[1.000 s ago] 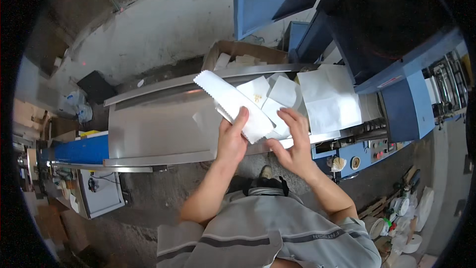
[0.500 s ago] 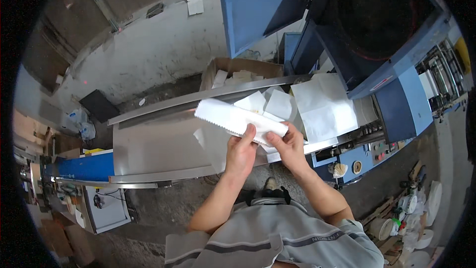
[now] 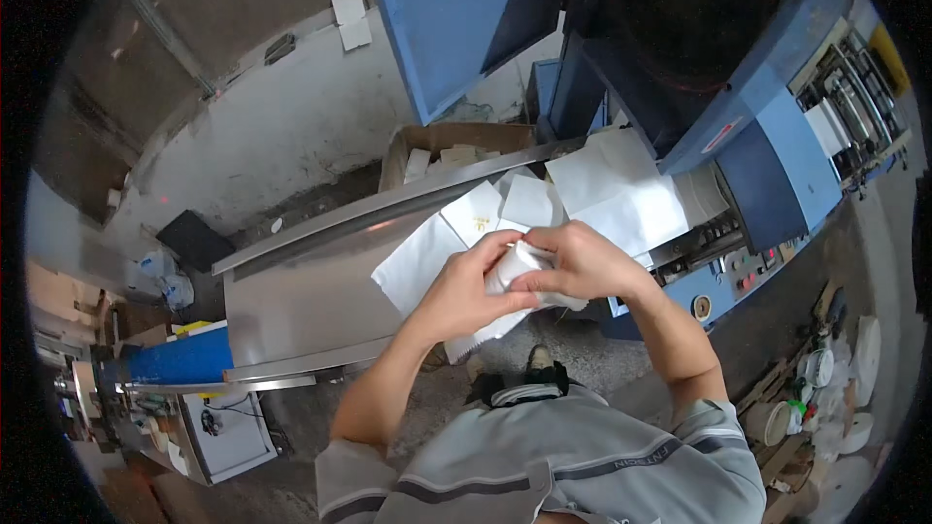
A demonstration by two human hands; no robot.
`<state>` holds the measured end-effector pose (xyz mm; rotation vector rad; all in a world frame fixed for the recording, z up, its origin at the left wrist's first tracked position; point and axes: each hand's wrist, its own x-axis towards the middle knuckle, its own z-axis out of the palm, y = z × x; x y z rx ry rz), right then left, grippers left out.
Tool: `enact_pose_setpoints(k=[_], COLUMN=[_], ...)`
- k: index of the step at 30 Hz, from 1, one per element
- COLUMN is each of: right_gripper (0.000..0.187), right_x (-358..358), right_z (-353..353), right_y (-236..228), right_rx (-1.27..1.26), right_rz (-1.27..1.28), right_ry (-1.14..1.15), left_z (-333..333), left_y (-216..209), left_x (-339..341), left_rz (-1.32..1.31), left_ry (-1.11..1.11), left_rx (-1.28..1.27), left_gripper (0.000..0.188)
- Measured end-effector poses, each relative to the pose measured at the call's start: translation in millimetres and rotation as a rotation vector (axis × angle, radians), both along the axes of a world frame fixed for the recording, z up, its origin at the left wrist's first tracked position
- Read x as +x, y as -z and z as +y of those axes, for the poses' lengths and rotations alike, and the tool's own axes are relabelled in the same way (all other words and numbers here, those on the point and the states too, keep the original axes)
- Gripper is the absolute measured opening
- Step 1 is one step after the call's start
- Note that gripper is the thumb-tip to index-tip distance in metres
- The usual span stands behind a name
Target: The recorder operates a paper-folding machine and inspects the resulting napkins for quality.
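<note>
A bundle of white paper bags (image 3: pixel 515 265) with jagged edges is bent and bunched between my two hands, close to my body over the near edge of the metal trough. My left hand (image 3: pixel 461 296) wraps its left side, thumb across the front. On the other side my right hand (image 3: pixel 590 264) grips it, thumb pressed on the front. Beyond the hands, a loose white bag (image 3: pixel 413 267) lies on the metal surface, beside another with small yellowish marks (image 3: pixel 474 213) and a plain one (image 3: pixel 532 206). My fingers hide much of the bundle.
The steel trough table (image 3: pixel 301 296) runs leftward to a blue belt (image 3: pixel 180 357). Large white sheets (image 3: pixel 621 180) lie by the blue machine (image 3: pixel 777 155) at right. Behind the trough stands a cardboard box (image 3: pixel 398 150) with white pieces. Clutter, including a white bucket (image 3: pixel 770 422), lies at lower right.
The bundle was held flat and stretched out to the left; now it is bent between my hands and nearer my body. The view has shifted, and a loose bag shows more fully on the trough.
</note>
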<state>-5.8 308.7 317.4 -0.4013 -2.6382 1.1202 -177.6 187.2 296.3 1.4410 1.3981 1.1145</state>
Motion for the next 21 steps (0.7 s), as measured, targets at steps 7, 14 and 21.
enact_pose_setpoints(k=[7, 14, 21], right_gripper=[0.035, 0.039, 0.026], right_x=[13, -5, -7], right_z=[-17, -60, -54], right_y=[20, 52, 50], right_rx=[0.143, -0.201, -0.247], right_rz=[0.487, 0.399, 0.416], right_ry=[0.623, 0.478, 0.470], left_z=[5, 14, 10], left_y=[24, 34, 35], left_x=[5, 26, 24], left_rz=[-0.448, -0.571, -0.572], left_ry=[-0.320, -0.400, -0.258], left_rx=[0.043, 0.187, 0.197], left_gripper=[0.045, 0.046, 0.045])
